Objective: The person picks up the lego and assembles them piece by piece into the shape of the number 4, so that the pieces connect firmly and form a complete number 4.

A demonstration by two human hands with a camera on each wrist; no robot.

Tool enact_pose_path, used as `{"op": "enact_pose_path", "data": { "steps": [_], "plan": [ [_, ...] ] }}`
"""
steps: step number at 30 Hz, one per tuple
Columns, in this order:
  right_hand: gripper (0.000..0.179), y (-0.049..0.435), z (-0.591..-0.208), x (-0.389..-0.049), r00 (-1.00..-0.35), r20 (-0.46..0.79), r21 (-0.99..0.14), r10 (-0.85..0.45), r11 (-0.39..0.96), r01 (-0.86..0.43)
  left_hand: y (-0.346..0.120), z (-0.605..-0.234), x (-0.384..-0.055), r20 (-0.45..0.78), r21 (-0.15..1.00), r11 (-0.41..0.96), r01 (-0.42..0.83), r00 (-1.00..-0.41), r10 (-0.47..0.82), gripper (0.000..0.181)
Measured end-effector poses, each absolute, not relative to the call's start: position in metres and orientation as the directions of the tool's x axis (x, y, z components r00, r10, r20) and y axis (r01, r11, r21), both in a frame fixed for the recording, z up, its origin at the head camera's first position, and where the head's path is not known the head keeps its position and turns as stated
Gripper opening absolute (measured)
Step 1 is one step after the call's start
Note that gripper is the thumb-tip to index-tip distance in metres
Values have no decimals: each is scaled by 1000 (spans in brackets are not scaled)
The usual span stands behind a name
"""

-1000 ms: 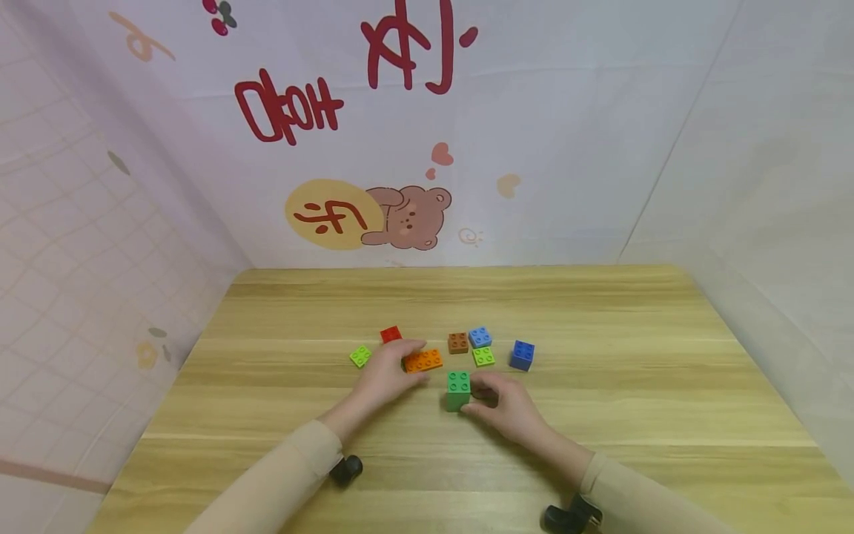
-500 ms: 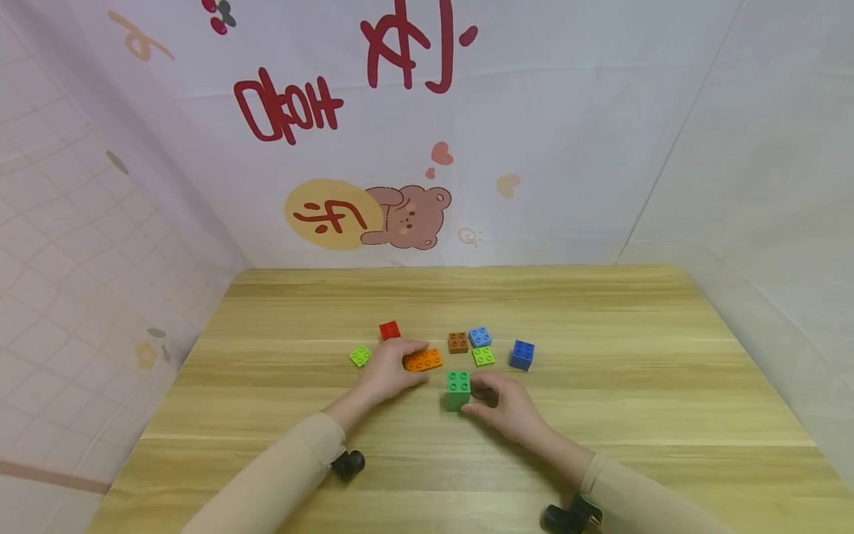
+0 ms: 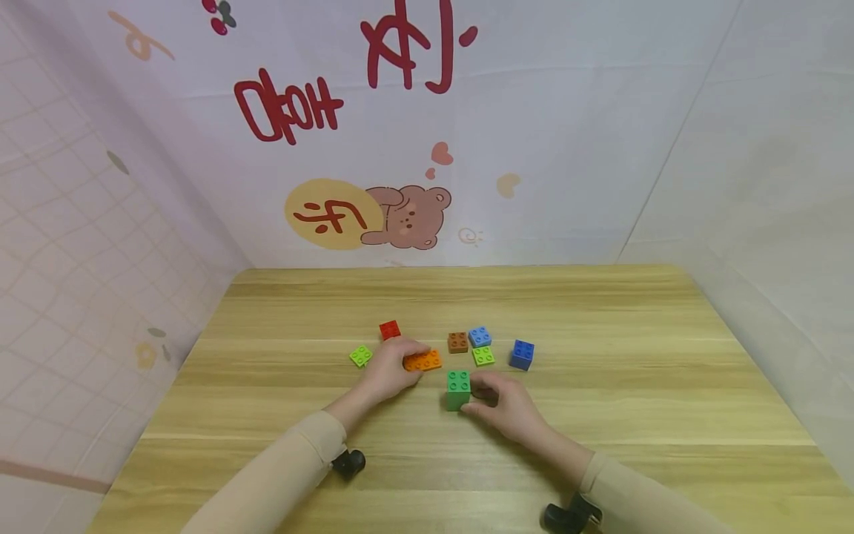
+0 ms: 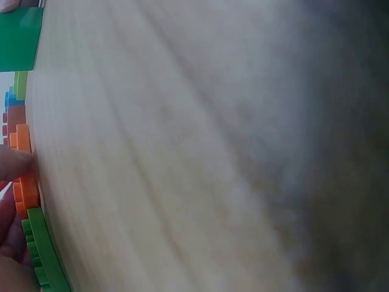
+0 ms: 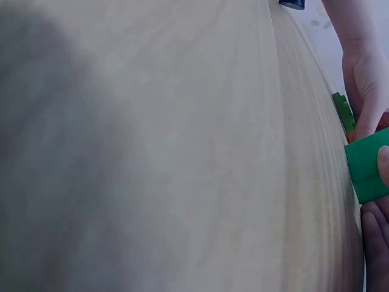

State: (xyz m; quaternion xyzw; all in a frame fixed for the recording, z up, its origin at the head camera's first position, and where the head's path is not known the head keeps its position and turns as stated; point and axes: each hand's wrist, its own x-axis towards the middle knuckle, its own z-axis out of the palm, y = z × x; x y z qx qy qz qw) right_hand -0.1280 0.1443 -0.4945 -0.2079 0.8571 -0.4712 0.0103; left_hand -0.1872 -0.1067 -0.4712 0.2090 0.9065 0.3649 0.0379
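In the head view my left hand [image 3: 390,368] pinches the orange building brick [image 3: 427,360] at its left part, thumb on the near side and fingers on the far side. The left wrist view shows the thumb against this orange brick [image 4: 25,188], with a flat green brick [image 4: 47,252] beside it that the hand hides in the head view. My right hand [image 3: 510,409] holds a tall green block [image 3: 457,399] by its right side between thumb and fingers. The block appears upright at table level, studs up; a faint seam crosses its side [image 5: 364,167] in the right wrist view.
Behind the left hand lie a red brick [image 3: 390,330] and a lime brick [image 3: 361,356]. Beyond the green block sit a brown brick [image 3: 457,343], a light blue brick [image 3: 480,337] and another lime brick [image 3: 483,356]. A dark blue brick [image 3: 523,355] stands to their right.
My left thumb has drawn in towards the orange brick and now touches it. The red brick has shifted slightly away. The right hand and green block have stayed in place.
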Motion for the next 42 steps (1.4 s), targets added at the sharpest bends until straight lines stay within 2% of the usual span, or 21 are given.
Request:
{"op": "enact_pose_path", "data": {
  "steps": [13,26,33,42],
  "plan": [
    [35,144,-495,-128,-913,182,-806,-366,476,-352,-108,-462,-186,111,706,614,354,-911,397,39],
    [35,145,-494,-128,-906,197,-802,-375,470,-369,-110,-431,-179,130,763,542,352,-905,404,40],
    [36,144,-495,-129,-902,211,-796,-376,470,-382,-109,-416,-169,167,755,509,415,-871,462,39],
    [34,145,-497,-129,-900,211,-804,-381,456,-382,-98,-407,-153,253,677,461,574,-770,586,39]
  ]
}}
